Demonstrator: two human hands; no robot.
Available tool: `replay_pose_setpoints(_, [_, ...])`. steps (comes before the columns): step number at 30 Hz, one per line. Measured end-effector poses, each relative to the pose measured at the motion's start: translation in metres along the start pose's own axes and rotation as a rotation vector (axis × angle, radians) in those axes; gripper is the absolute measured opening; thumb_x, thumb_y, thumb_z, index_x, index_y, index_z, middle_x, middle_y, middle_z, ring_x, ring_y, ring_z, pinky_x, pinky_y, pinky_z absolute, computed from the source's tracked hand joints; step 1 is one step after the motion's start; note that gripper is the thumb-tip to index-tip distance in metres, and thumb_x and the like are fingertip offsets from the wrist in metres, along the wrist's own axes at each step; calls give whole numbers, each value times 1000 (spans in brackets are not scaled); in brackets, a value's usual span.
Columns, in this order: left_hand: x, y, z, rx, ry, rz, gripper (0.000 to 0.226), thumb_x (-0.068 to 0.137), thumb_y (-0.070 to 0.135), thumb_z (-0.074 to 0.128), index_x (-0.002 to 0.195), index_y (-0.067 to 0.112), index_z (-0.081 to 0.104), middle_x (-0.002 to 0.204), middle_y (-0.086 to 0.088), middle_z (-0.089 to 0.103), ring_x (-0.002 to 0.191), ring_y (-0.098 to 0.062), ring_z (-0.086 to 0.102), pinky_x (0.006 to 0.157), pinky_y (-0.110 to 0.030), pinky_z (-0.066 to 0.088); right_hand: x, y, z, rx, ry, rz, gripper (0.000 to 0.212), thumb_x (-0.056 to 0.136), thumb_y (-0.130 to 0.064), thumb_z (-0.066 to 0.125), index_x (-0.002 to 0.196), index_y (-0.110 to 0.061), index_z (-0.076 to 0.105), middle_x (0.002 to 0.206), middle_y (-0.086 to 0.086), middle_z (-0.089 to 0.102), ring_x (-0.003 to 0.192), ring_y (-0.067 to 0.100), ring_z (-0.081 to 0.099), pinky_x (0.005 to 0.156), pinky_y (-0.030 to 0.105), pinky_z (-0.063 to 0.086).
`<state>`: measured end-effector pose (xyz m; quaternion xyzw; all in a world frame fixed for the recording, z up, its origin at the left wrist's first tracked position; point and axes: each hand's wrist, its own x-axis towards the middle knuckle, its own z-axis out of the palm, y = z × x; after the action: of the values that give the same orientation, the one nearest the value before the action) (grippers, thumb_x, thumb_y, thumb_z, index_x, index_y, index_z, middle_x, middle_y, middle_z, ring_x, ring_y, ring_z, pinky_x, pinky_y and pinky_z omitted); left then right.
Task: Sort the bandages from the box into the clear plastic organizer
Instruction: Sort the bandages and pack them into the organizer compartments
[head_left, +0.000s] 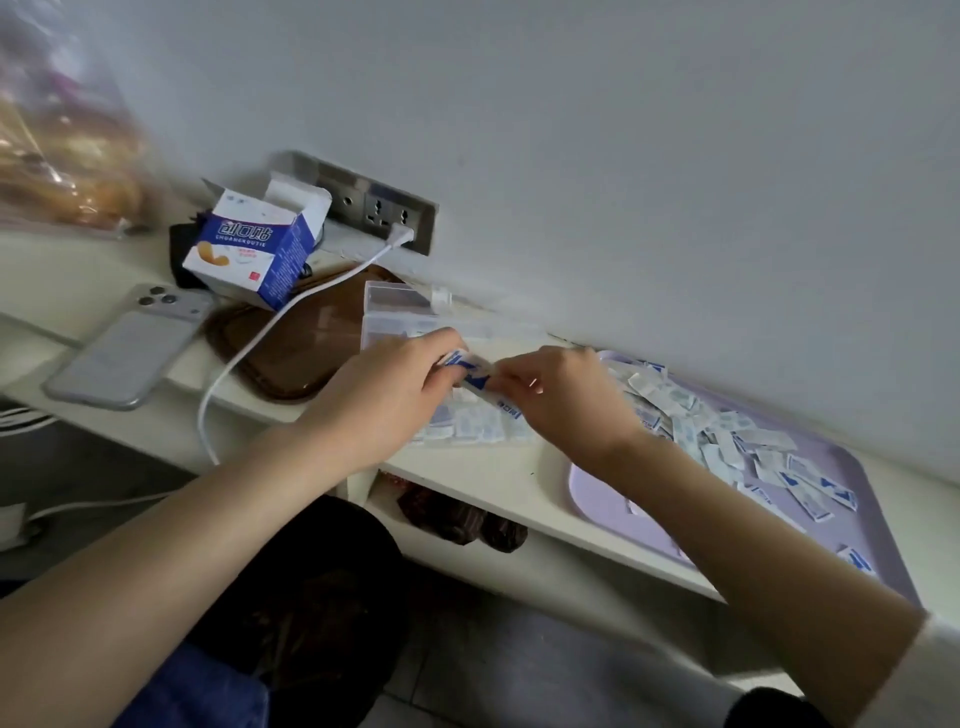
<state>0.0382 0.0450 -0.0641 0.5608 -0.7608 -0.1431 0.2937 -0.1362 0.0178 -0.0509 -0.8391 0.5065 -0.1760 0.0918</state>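
Blue-and-white bandage (474, 375) is being pinched at both ends, between the curled fingertips of the left hand (387, 395) and right hand (563, 402), just above one clear organizer (390, 304) at the back edge of the shelf (493, 478). One open box (257, 249) is standing left; countless loose bandages (727, 441) are lying on one lavender tray (602, 499).

Left hand (385, 397) beside right hand (563, 402); fingers curled

Looks like a home or dorm room. Cream desk (467, 478) against wall (623, 156), socket panel (384, 208), phone (130, 348), charger cable (249, 348), bagged bread (67, 156)
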Motion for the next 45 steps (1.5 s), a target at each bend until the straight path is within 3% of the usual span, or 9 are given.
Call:
replay_pose_setpoints(3, [2, -16, -10, -19, 51, -40, 10, 96, 20, 48, 92, 17, 57, 72, 4, 62, 60, -18, 56, 56, -33, 45, 18, -6, -4, -44, 29, 66, 22, 89, -26, 56, 78, -13, 70, 61, 8, 57, 61, 26, 49, 58, 33, 44])
replay_pose_setpoints(6, [-1, -30, -15, 107, -39, -95, 23, 95, 23, 51, 117, 22, 56, 119, 6, 59, 105, -17, 55, 88, -36, 46, 37, -1, 1, -97, 15, 208, 22, 86, -25, 56, 74, -9, 68, 54, 6, 48, 54, 24, 40, 50, 28, 33])
replay_pose_setpoints(8, [-5, -38, -15, 251, -125, -92, 29, 94, 30, 52, 122, 23, 52, 129, 5, 52, 118, -18, 44, 95, -33, 37, 49, 5, 8, -60, -37, 321, 20, 84, -21, 56, 80, -10, 72, 60, 10, 53, 57, 25, 44, 49, 27, 33])
replay_pose_setpoints(14, [-13, -45, -6, 407, -153, -96, 21, 95, 39, 46, 105, 24, 58, 117, 3, 49, 112, -19, 41, 91, -32, 35, 70, 12, 34, 36, -257, 513, 19, 86, -20, 57, 74, -16, 72, 56, 3, 58, 48, 13, 52, 39, 17, 36])
replay_pose_setpoints(19, [-13, -43, -6, 416, -140, -138, 26, 95, 41, 46, 112, 23, 54, 125, 0, 40, 115, -20, 37, 93, -33, 34, 82, 5, 54, 193, -294, 644, 14, 83, -17, 64, 73, -9, 70, 31, -11, 52, 28, -1, 51, 32, 6, 34])
replay_pose_setpoints(25, [-12, -47, -6, 379, -161, -194, 31, 95, 44, 45, 116, 21, 49, 128, -3, 38, 116, -21, 38, 94, -33, 34, 89, 0, 73, 9, -391, 568, 28, 80, -21, 67, 98, 0, 70, 84, 9, 66, 64, 17, 54, 60, 25, 50])
replay_pose_setpoints(31, [-13, -48, -4, 359, -154, -193, 34, 96, 43, 43, 121, 20, 46, 130, -4, 36, 115, -20, 39, 94, -33, 36, 91, -8, 75, -167, -497, 509, 31, 91, -28, 56, 103, 0, 59, 68, 2, 46, 56, 12, 41, 46, 20, 30])
replay_pose_setpoints(35, [-13, -46, -3, 354, -147, -187, 34, 96, 42, 43, 123, 21, 45, 132, -5, 34, 117, -20, 38, 95, -33, 35, 94, -10, 78, -216, -506, 452, 29, 93, -27, 53, 107, -2, 57, 84, 6, 56, 70, 18, 50, 57, 24, 39])
replay_pose_setpoints(45, [-13, -45, -4, 325, -142, -177, 35, 96, 41, 44, 126, 24, 47, 135, -6, 35, 119, -20, 38, 96, -32, 36, 95, -9, 78, -143, -462, 479, 32, 91, -31, 55, 101, -1, 61, 98, 10, 66, 71, 21, 59, 53, 22, 42])
